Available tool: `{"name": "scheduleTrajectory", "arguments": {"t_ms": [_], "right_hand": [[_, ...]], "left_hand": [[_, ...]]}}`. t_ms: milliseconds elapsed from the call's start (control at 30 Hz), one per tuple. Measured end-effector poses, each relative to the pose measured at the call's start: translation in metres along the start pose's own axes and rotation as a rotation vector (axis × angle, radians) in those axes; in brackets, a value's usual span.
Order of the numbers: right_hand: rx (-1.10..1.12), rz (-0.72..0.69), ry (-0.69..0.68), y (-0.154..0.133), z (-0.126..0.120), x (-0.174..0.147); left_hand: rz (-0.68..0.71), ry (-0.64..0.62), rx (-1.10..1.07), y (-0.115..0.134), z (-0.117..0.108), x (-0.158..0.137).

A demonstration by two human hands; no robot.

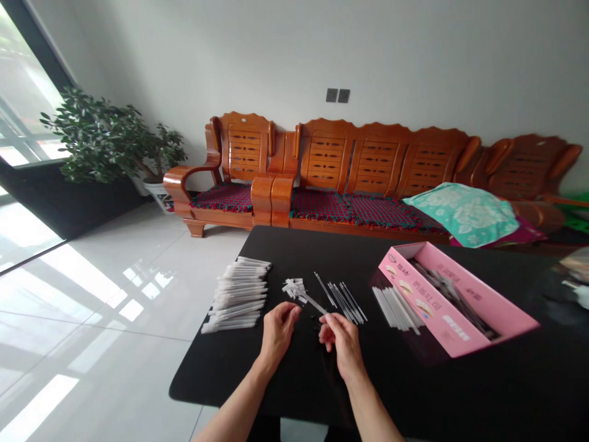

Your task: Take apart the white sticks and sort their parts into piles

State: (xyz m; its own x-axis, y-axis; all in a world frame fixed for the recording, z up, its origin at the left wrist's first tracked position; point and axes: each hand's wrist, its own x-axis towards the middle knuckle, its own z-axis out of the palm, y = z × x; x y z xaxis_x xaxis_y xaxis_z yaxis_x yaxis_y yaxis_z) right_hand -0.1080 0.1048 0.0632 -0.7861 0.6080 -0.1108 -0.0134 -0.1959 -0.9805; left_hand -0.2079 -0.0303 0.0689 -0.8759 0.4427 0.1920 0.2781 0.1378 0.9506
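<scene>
Between the thumb and fingers of my right hand [343,341] is a slim translucent tube [315,303], tilted up and to the left. Its far end reaches a small heap of short white pieces [294,287]. My left hand [279,328] is closed in a pinch beside it; anything in the fingertips is too small to make out. Left of that hand lies a stack of whitish tubes [242,294]. Several thin grey rods [347,301] lie beyond my right hand. Small black pieces [315,319] sit between the hands, partly covered.
On the black table [257,387], a pink box [442,307] holding dark slender items stands to the right, with more whitish tubes [396,309] beside it. A wooden sofa [368,159] with a teal cushion [464,215] borders the far side. A potted plant [110,141] stands left.
</scene>
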Motion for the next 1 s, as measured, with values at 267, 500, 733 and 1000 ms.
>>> {"name": "scheduleTrajectory", "arguments": {"t_ms": [267,500,733,1000], "right_hand": [[-0.097,0.048,-0.125,0.0,0.006,-0.003],[-0.152,0.024,-0.163,0.0,0.004,-0.003],[-0.158,0.012,-0.18,-0.004,0.003,-0.001],[-0.163,0.006,-0.173,-0.003,0.005,0.001]], "left_hand": [[-0.392,-0.011,-0.709,-0.002,0.026,0.011],[-0.404,-0.01,-0.736,0.005,0.025,0.011],[-0.4,0.031,-0.738,0.005,0.024,0.013],[-0.391,0.03,-0.738,0.006,0.023,0.015]]}}
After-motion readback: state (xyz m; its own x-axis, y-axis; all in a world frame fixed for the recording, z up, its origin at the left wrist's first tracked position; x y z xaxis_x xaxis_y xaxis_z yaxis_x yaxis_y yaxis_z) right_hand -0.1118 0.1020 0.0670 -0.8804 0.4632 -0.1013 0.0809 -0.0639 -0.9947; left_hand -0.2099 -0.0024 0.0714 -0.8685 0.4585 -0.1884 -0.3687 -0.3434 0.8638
